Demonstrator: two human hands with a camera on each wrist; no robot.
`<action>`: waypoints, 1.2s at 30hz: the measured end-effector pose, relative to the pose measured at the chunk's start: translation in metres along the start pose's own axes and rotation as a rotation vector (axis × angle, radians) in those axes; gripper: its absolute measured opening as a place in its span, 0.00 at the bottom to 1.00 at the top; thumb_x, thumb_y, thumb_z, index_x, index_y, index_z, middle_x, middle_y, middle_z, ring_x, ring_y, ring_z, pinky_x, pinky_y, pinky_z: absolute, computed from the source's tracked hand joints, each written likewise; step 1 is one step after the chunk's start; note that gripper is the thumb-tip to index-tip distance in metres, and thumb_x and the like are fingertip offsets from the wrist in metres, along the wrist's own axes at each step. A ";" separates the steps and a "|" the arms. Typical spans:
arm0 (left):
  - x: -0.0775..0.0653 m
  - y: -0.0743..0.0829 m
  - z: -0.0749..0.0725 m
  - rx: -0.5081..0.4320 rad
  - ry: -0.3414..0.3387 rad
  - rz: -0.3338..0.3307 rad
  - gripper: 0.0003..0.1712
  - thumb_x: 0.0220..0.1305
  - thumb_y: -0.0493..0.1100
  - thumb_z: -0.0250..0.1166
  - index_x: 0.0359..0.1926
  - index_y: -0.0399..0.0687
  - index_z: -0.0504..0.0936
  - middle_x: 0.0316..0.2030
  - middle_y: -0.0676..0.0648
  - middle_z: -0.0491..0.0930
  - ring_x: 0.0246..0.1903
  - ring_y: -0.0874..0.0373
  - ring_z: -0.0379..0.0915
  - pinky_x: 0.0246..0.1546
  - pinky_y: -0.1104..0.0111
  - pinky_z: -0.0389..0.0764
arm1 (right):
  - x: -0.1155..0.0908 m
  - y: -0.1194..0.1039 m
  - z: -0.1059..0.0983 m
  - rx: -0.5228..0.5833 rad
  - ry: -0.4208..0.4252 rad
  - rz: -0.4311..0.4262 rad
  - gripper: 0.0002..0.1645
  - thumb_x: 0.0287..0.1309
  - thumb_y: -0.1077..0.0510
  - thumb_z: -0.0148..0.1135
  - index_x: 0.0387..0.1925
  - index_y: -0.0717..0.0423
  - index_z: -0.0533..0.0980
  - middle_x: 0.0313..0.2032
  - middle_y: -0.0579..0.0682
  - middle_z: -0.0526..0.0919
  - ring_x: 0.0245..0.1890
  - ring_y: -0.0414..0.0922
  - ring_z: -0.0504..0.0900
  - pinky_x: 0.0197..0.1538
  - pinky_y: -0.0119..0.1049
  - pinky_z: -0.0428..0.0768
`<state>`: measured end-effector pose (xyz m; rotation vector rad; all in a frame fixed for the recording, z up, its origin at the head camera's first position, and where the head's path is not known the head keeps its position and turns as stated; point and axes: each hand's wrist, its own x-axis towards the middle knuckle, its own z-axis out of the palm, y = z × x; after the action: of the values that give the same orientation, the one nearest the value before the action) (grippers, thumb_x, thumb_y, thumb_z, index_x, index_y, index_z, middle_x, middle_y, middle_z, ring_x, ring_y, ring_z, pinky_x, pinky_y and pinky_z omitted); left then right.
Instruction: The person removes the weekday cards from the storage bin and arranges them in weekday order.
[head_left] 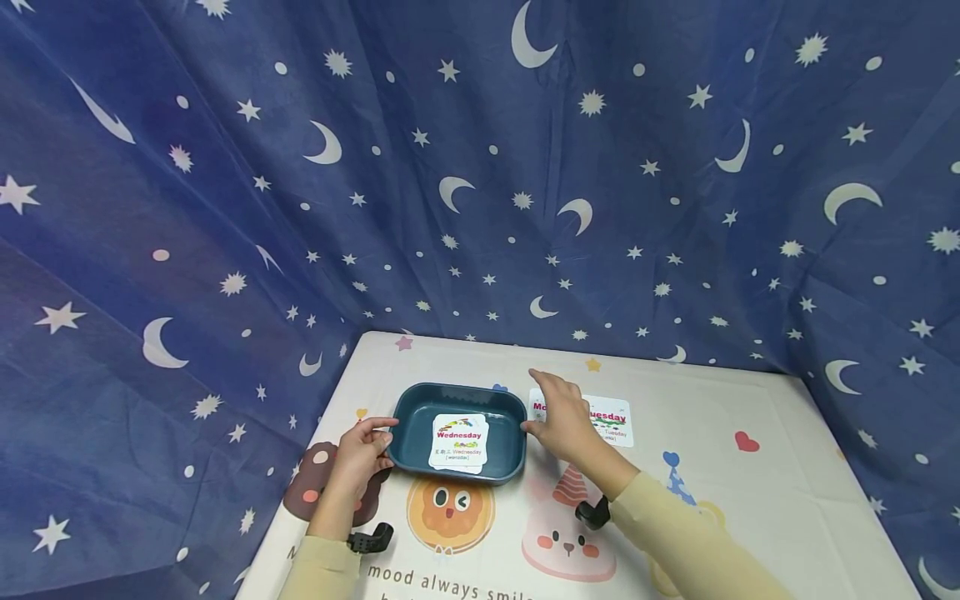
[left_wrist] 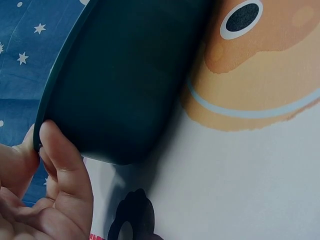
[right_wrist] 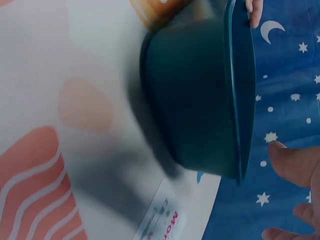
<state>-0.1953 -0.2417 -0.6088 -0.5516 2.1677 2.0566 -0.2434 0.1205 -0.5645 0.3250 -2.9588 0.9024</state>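
A dark teal basin (head_left: 411, 437) with rounded corners sits on the table. My left hand (head_left: 360, 454) pinches its left rim between thumb and fingers; the left wrist view shows this hand (left_wrist: 57, 185) at the edge. Inside the basin lies a white card (head_left: 459, 442) reading "Wednesday", with another card's edge peeking out below it. On the other side, my right hand (head_left: 566, 421) is spread beside the right rim; in the right wrist view its thumb (right_wrist: 292, 162) is apart from the basin. Behind that hand are a partly hidden "Monday" card (head_left: 536, 407) and a "Tuesday" card (head_left: 617, 414).
A pale tablecloth (head_left: 750, 500) printed with cartoon faces and lettering covers the table. Dark blue curtains (head_left: 420, 208) with moons and stars hang behind it and along the sides. Each wrist wears a black camera, such as the left camera (head_left: 372, 539).
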 end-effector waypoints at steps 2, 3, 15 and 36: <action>0.000 0.000 0.000 -0.003 0.000 0.001 0.17 0.78 0.31 0.61 0.63 0.38 0.83 0.32 0.48 0.73 0.27 0.56 0.72 0.29 0.68 0.84 | -0.001 -0.004 0.002 -0.006 0.001 -0.010 0.61 0.51 0.51 0.87 0.82 0.44 0.63 0.78 0.55 0.70 0.76 0.63 0.67 0.70 0.68 0.69; 0.000 0.000 0.000 -0.005 -0.001 0.002 0.18 0.78 0.31 0.61 0.64 0.38 0.83 0.32 0.48 0.73 0.27 0.56 0.72 0.29 0.68 0.84 | -0.001 -0.006 0.003 -0.010 0.000 -0.014 0.61 0.51 0.51 0.87 0.82 0.44 0.63 0.78 0.55 0.70 0.76 0.63 0.67 0.70 0.68 0.68; 0.002 -0.002 0.001 -0.008 0.002 0.006 0.18 0.77 0.31 0.61 0.63 0.37 0.83 0.32 0.48 0.74 0.26 0.58 0.72 0.28 0.69 0.84 | -0.005 -0.024 0.017 -0.040 -0.016 -0.068 0.62 0.50 0.51 0.87 0.82 0.43 0.62 0.81 0.57 0.65 0.79 0.63 0.64 0.73 0.71 0.65; 0.001 -0.001 0.000 -0.011 -0.001 0.003 0.18 0.78 0.31 0.61 0.64 0.37 0.83 0.32 0.47 0.74 0.26 0.57 0.73 0.28 0.68 0.84 | -0.009 -0.054 0.049 -0.133 -0.056 -0.180 0.66 0.50 0.48 0.87 0.84 0.42 0.58 0.83 0.56 0.57 0.79 0.61 0.59 0.72 0.66 0.66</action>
<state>-0.1958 -0.2419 -0.6103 -0.5495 2.1593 2.0706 -0.2215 0.0514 -0.5765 0.6085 -2.9597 0.6842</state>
